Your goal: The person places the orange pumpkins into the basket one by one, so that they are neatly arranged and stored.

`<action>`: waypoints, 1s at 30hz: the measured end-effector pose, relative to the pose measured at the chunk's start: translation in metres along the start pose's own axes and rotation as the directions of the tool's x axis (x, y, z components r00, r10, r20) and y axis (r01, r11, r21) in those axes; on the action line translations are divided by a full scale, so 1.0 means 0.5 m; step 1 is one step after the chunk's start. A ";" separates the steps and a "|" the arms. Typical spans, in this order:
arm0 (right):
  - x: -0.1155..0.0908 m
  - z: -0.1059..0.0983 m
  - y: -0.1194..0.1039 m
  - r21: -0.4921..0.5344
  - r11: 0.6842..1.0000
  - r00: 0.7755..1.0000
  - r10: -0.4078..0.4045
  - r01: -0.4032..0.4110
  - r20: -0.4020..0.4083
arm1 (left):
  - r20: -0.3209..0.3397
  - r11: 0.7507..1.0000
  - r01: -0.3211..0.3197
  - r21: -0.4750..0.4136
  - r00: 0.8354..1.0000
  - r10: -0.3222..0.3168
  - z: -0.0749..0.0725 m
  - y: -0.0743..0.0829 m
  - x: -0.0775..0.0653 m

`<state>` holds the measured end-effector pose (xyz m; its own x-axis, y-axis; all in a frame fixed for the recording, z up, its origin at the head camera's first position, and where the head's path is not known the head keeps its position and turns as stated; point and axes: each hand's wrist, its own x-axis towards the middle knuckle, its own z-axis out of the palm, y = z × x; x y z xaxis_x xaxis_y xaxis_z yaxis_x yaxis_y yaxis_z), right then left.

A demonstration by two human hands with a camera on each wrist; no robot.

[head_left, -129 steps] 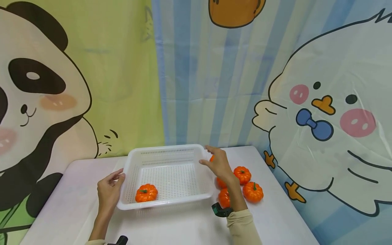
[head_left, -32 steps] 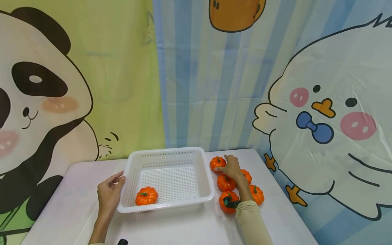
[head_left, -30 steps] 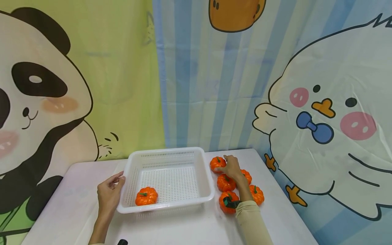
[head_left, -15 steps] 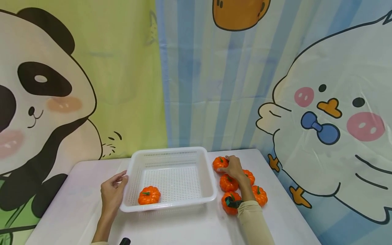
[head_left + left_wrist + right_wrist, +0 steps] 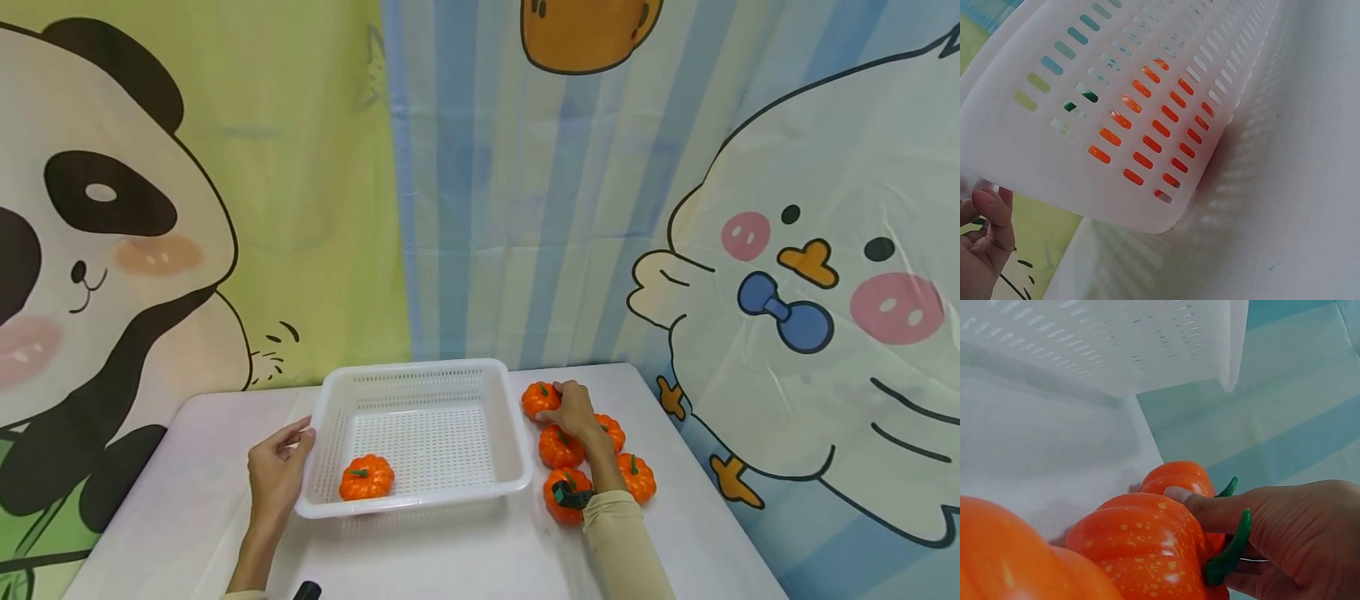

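Observation:
A white perforated plastic basket [image 5: 420,500] stands on the table with one small orange pumpkin [image 5: 367,477] in its near left corner. My left hand [image 5: 276,468] holds the basket's left rim; the left wrist view shows the thumb [image 5: 987,203] at the rim and the fingers curled. To the right of the basket, my right hand [image 5: 576,412] grips the farthest loose pumpkin [image 5: 537,400] from its right side. In the right wrist view the thumb [image 5: 1188,500] lies against that pumpkin [image 5: 1179,475], behind a nearer pumpkin [image 5: 1141,544] with a green stem. The other fingers are mostly hidden.
Several more orange pumpkins, such as the middle one [image 5: 558,448], the near one [image 5: 564,510] and the right one [image 5: 637,480], sit close around my right forearm. The white table [image 5: 420,558] ends at a cartoon-printed curtain [image 5: 480,208] behind the basket.
My right hand has gone from the basket's right rim to the farthest pumpkin on the right, and stays there. The left hand has kept its place on the basket. The head view has shifted slightly.

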<state>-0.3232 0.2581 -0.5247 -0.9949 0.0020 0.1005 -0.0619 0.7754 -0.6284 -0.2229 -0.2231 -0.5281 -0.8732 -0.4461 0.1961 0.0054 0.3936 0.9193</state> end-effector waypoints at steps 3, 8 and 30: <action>0.000 0.001 0.002 0.003 1.000 1.000 0.001 -0.001 -0.001 | 0.002 1.000 -0.002 0.002 1.000 0.002 0.001 0.001 0.000; 0.000 0.004 0.005 -0.007 1.000 1.000 0.000 0.000 -0.006 | 0.008 1.000 0.008 0.014 1.000 -0.008 0.000 0.002 0.000; -0.009 -0.002 -0.005 0.023 1.000 1.000 0.005 -0.005 -0.005 | 0.012 1.000 0.002 -0.003 1.000 -0.002 -0.001 0.000 0.000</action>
<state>-0.3185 0.2567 -0.5228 -0.9948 0.0096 0.1012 -0.0584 0.7608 -0.6463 -0.2226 -0.2233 -0.5281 -0.8792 -0.4370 0.1900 0.0050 0.3901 0.9208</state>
